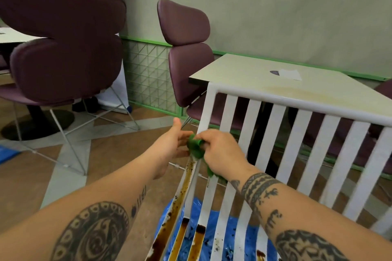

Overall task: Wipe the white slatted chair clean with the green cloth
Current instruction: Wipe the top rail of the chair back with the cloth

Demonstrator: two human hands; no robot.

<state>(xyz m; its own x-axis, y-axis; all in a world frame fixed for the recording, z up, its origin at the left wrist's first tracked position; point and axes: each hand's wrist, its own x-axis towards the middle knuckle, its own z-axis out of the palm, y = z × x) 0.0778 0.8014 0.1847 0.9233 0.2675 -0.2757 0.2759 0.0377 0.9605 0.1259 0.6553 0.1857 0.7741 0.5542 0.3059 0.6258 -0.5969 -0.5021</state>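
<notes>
The white slatted chair (pixel 292 133) fills the lower right, its backrest slats upright and its seat slats running toward me. Brown stains and dark specks cover the left seat slats (pixel 184 193). The green cloth (pixel 195 148) is bunched at the joint where seat meets backrest, on the chair's left side. My right hand (pixel 220 152) grips the cloth and presses it on the frame. My left hand (pixel 171 144) is just left of the cloth with fingers spread, its fingertips touching the cloth's edge.
A blue plastic sheet (pixel 229 239) lies under the chair. A pale table (pixel 275 78) with a paper on it stands behind the backrest. Two purple padded chairs (pixel 63 44) (pixel 186 48) on thin wire legs stand to the left and centre. A green mesh panel lines the wall.
</notes>
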